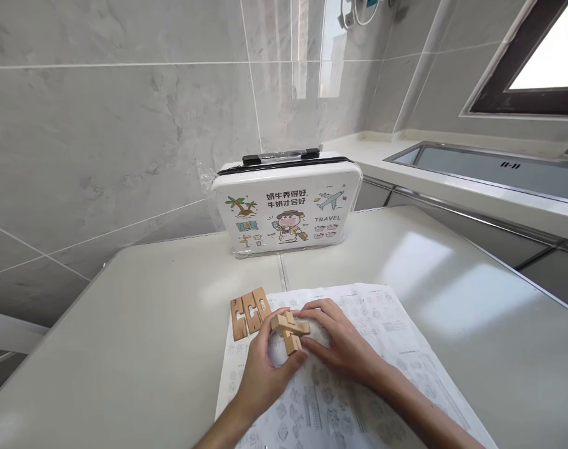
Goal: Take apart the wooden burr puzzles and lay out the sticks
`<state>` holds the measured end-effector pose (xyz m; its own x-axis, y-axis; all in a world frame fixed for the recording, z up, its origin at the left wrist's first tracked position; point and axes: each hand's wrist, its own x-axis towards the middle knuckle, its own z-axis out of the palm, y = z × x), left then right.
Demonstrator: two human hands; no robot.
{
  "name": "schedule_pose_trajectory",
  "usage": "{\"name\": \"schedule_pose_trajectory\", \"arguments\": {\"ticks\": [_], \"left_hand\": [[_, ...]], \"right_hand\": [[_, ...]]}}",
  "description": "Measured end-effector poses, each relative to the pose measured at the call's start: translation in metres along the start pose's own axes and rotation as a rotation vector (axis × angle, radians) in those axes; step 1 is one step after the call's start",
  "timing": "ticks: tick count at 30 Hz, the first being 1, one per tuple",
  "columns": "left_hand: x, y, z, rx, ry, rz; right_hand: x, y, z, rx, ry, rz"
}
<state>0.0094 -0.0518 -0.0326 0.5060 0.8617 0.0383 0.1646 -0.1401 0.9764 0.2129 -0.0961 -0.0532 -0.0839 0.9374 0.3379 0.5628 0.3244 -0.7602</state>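
Between my two hands is a small wooden interlocking puzzle point(290, 332), its light-brown blocks crossing each other. My left hand point(266, 368) grips it from the left, the thumb at the near block and the fingers behind. On the other side my right hand point(337, 337) pinches the puzzle's right end with thumb and fingers. The fingertips behind the blocks are partly hidden. Flat wooden pieces with cut-out slots point(250, 313) lie side by side just beyond my left hand. Under both hands spreads a large printed instruction sheet point(386, 374) with many small line drawings.
A white suitcase point(288, 212) with cartoon prints, wrapped in clear plastic, stands at the back of the white table point(125, 349) against grey wall tiles. To the right is a counter with a sink point(494, 168), under a dark-framed window point(522, 75).
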Motion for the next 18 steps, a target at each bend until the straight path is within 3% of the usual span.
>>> {"name": "schedule_pose_trajectory", "arguments": {"ticks": [13, 18], "left_hand": [[0.0006, -0.0038, -0.0003, 0.039, -0.026, 0.047], [0.0047, -0.0081, -0.0063, 0.269, 0.113, 0.097]], "right_hand": [[0.0022, -0.0001, -0.0023, 0.207, 0.047, -0.037], [0.005, -0.0008, -0.006, 0.17, 0.113, 0.04]]}}
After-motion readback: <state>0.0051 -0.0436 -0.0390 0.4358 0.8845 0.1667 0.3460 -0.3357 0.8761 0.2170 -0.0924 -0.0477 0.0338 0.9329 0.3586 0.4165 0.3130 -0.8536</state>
